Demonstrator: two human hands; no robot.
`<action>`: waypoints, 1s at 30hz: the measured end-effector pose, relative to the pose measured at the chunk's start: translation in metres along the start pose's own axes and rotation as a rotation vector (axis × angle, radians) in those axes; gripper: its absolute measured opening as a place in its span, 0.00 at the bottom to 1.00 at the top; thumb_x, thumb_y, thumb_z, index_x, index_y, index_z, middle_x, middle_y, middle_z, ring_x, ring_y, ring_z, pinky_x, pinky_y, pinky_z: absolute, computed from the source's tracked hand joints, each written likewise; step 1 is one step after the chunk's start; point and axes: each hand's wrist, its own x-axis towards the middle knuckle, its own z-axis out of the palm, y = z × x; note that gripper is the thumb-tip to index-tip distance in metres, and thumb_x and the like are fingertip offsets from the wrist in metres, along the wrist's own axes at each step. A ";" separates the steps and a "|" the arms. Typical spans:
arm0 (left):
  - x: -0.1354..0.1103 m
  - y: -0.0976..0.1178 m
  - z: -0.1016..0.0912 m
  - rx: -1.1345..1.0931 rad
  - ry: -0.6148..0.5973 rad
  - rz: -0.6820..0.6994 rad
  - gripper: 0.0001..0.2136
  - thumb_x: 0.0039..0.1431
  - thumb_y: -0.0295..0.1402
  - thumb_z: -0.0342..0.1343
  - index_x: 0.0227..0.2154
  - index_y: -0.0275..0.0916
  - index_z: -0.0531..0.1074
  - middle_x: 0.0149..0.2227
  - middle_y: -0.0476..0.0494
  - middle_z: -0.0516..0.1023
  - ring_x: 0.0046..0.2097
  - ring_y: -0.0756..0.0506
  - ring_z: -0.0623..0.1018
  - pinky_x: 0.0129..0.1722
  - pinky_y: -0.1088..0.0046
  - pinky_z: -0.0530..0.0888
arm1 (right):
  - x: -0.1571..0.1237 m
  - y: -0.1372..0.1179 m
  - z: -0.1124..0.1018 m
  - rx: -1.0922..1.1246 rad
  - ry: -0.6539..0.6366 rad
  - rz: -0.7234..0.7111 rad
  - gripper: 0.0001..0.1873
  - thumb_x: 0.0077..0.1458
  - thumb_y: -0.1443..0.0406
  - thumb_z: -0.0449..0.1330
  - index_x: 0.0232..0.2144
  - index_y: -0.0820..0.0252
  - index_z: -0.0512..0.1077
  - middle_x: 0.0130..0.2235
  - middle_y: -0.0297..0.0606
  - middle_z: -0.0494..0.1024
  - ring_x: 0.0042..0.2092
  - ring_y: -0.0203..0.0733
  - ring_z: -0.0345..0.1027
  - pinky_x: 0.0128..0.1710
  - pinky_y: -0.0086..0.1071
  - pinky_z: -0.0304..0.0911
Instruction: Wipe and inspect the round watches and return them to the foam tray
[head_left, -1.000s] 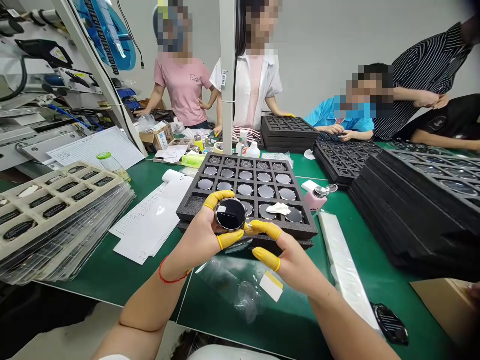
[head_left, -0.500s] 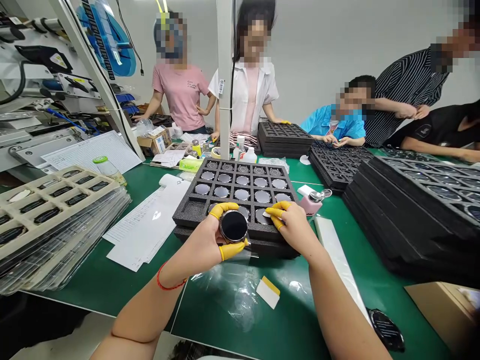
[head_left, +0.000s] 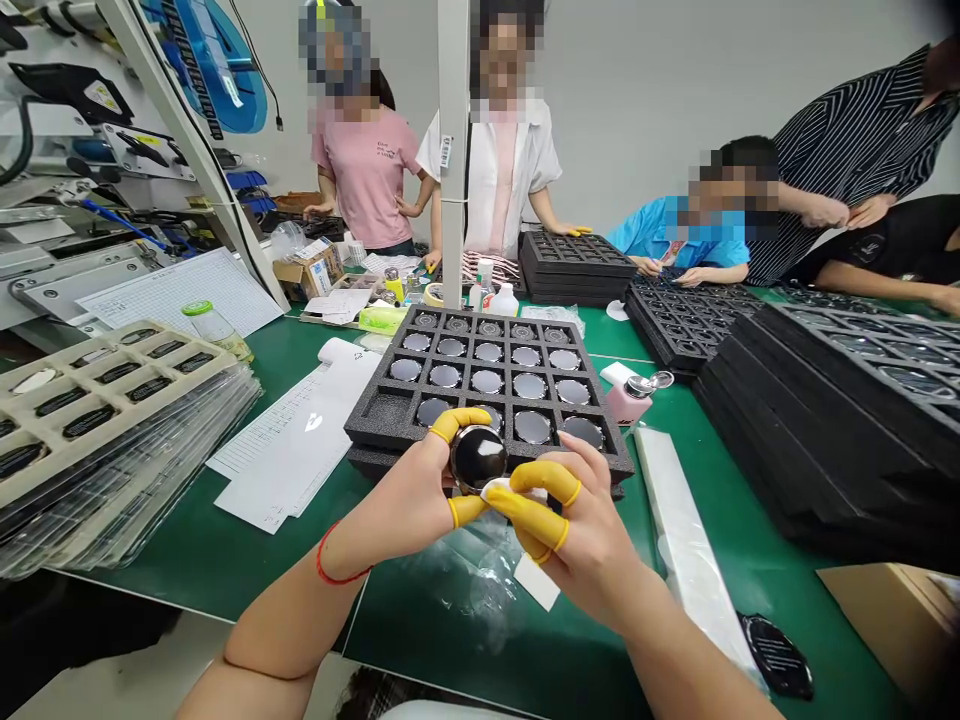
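Observation:
My left hand (head_left: 397, 490), with yellow finger cots, pinches a round glossy black disc with a metal rim (head_left: 478, 459) by its edge. My right hand (head_left: 570, 540), also wearing yellow cots, presses a white cloth wipe (head_left: 501, 489) against the disc's lower edge. The wipe is partly hidden by my fingers. Just behind my hands lies a black foam tray (head_left: 375, 425) holding rows of round silver-faced discs. My hands hide its front corner.
Loose white paper (head_left: 292, 450) and stacked trays of dark parts (head_left: 112, 400) lie to the left. A pink dispenser bottle (head_left: 634, 402) and stacked black foam trays (head_left: 825, 420) stand to the right. Co-workers stand and sit across the green-matted bench (head_left: 172, 530).
The wipe has gone from the tray into my right hand, which has moved from the tray to the disc. The disc now sits tilted, its face turned away from the earlier view.

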 end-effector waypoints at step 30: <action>-0.001 0.003 -0.011 -0.314 0.231 0.111 0.30 0.49 0.30 0.67 0.53 0.46 0.59 0.42 0.49 0.78 0.41 0.45 0.83 0.46 0.67 0.80 | -0.008 0.024 0.005 0.451 -0.356 0.428 0.22 0.61 0.60 0.57 0.57 0.55 0.65 0.52 0.43 0.72 0.53 0.47 0.63 0.54 0.44 0.63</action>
